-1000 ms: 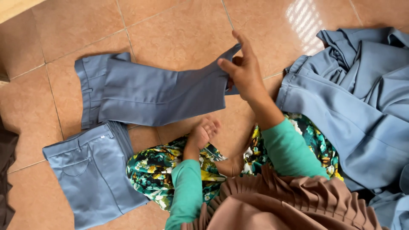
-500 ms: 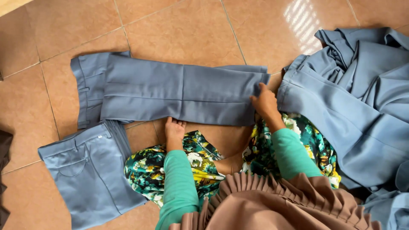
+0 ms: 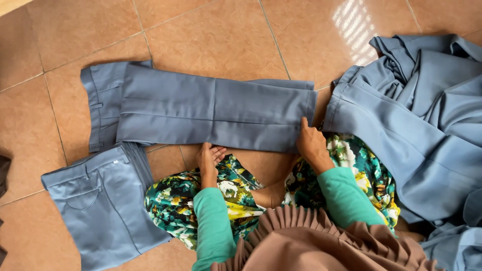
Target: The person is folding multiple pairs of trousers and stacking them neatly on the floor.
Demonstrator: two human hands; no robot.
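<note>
Head view: folded blue-grey trousers (image 3: 216, 113) lie flat on the tiled floor (image 3: 226, 35), soft, light, floppy cloth. Both hands rest open on the near edge, left hand (image 3: 208, 156) at 7 o'clock, right hand (image 3: 310, 143) at 4 o'clock by the hems, the best places to grip.

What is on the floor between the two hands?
In the head view, the folded blue-grey trousers' lower edge and bare floor tile lie between the left hand and right hand.

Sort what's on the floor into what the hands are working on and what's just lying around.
In hand:
- folded grey-blue trousers, left hand at the near edge, right hand at the right end

Lying about:
- second grey-blue trousers, lower left
- heap of grey-blue clothes, right
- dark cloth, left edge
</note>
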